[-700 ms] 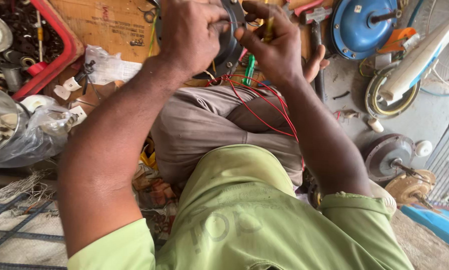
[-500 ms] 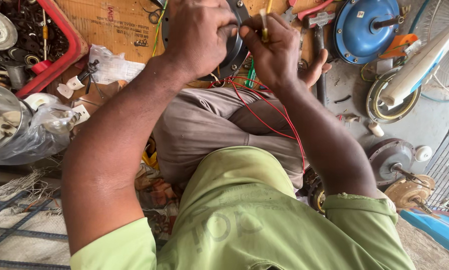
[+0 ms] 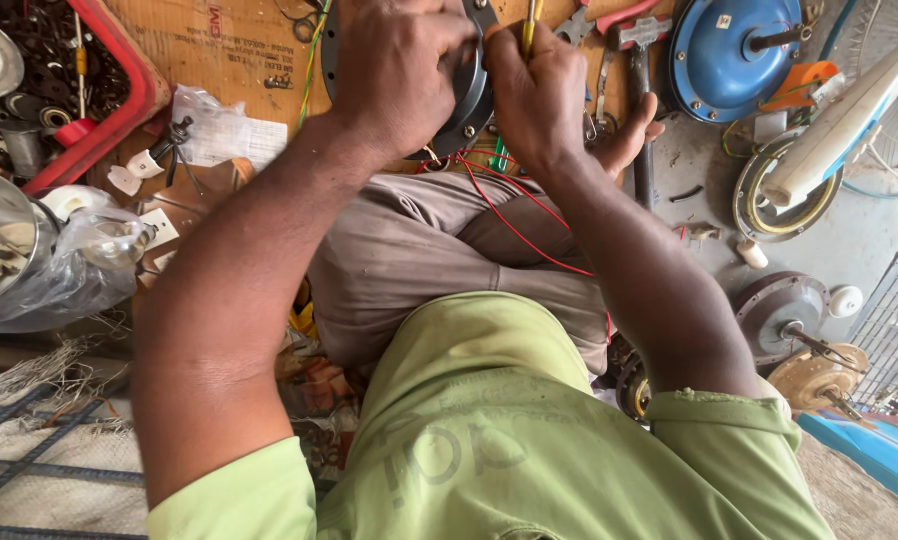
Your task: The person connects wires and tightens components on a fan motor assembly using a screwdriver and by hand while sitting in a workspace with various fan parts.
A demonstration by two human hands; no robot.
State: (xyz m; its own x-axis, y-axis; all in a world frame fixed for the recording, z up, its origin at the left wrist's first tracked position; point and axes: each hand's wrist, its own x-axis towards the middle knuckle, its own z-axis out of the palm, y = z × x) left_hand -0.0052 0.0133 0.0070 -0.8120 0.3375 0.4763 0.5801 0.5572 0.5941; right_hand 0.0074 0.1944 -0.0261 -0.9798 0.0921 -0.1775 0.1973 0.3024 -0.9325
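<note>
From my remote seat, the biggest thing near the work was the sheet of brown cardboard (image 3: 219,45) spread on the floor, with the person's grey-trousered knees (image 3: 409,250) drawn up over it. To the right lay a blue domed motor cover (image 3: 734,55), a white fan blade (image 3: 849,115), and lower down a grey motor housing (image 3: 779,315); to the left sat a red crate (image 3: 119,110) of metal parts and a clear plastic bag (image 3: 69,270).

The dark round motor plate (image 3: 474,85) was held up over the knees, at the top edge of the view. Compared with the pictures from a moment before, it sat a little higher and closer under the head camera, and the arms had drawn in towards it; I read that as the work settling into a fine stage on the wiring rather than any big shift.

The left hand (image 3: 399,70) was wrapped firmly around the plate's rim, fingers closed on it. The right hand (image 3: 544,95) was pinched together on a thin yellow tool or wire (image 3: 529,30) standing upright just beside the plate; I could not tell which it was. That grip looked tighter and more upright than half a second earlier.

Red wires (image 3: 514,225) trailed from under the plate down across the trousers. A hammer (image 3: 641,90) lay just beyond the right hand, untouched.
</note>
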